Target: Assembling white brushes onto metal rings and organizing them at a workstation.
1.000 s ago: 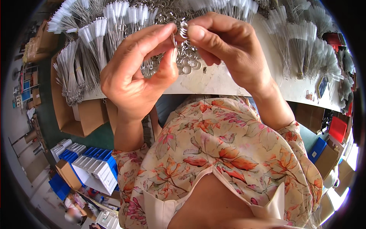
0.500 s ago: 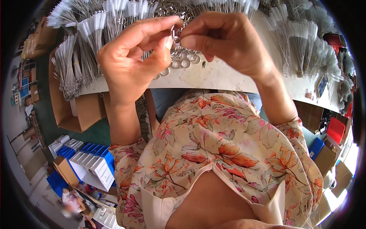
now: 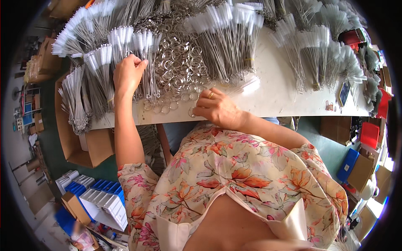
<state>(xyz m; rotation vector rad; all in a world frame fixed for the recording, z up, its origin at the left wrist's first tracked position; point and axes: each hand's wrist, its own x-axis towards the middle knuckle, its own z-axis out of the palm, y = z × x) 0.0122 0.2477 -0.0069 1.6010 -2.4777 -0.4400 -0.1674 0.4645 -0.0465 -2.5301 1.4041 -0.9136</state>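
Left hand [image 3: 129, 75], upper left, is nearer: fingers bunched at brushes [image 3: 144, 42], long axes running up-frame; its hold cannot be told. Right hand [image 3: 217, 108], centre, pinches a ring [image 3: 189, 112].

Your left hand [image 3: 129, 75] hides its grip. Your right hand [image 3: 220, 109] covers part of the metal ring [image 3: 191, 112] beside it; can't tell if held. Rear brushes [image 3: 134, 7] cropped up top. Co-worker [image 3: 85, 240] blurred, cropped below.
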